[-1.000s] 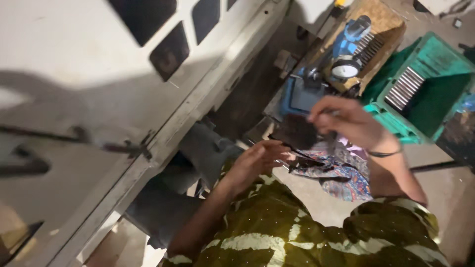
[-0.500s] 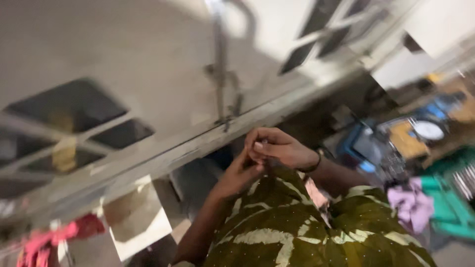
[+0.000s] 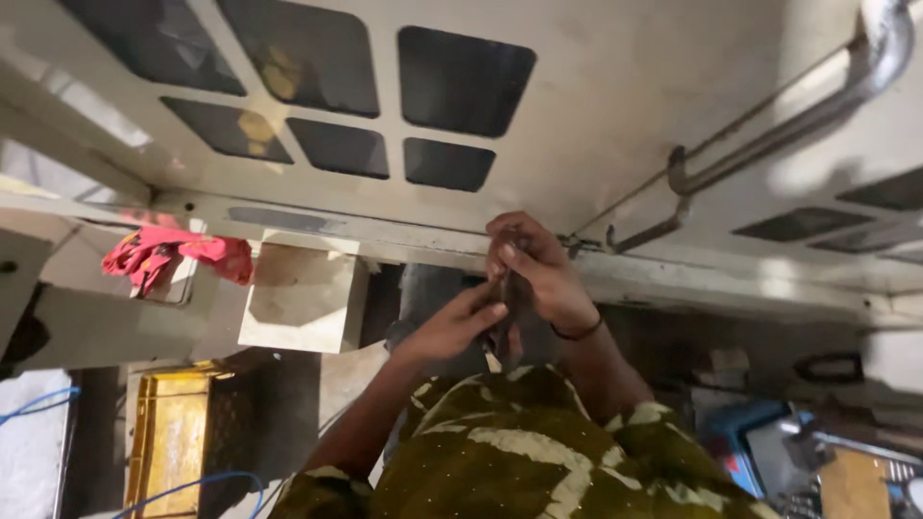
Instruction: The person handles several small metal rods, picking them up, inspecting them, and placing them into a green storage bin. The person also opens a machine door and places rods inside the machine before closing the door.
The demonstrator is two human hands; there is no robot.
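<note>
Two hands at work: both meet in the middle of the view, right up against a big off-white metal panel [image 3: 615,115].
Far left: a blue cable [image 3: 38,404] loops over a pale surface at the edge.
Lower left: a yellow crate [image 3: 168,437] sits on the floor, another run of blue cable crossing below it.
Upper left: a red rag [image 3: 159,255] lies bunched on a ledge, just beside a pale square block [image 3: 303,298].
Panel: dark rectangular cut-outs [image 3: 461,82] run across its top, and a lighter rail crosses beneath them.
Left hand [image 3: 457,327]: reaching up from below, fingers half curled, fingertips pressed to a dark strip [image 3: 505,312].
Dark strip: narrow and dull, hanging upright between the two hands, in front of the rail; what it is made of I cannot tell.
Right hand [image 3: 534,269]: closed around the strip's upper part, knuckles bent, a dark band on the wrist.
Sleeves: olive cloth with pale patches [image 3: 519,452] fills the bottom centre.
Right of the hands: a metal latch [image 3: 639,235] sits on the rail, close to the right hand.
Upper right: a grey metal pipe [image 3: 817,106] curves up along the panel.
Lower right: blue machine parts [image 3: 760,452] and clutter, too blurred to sort out.
</note>
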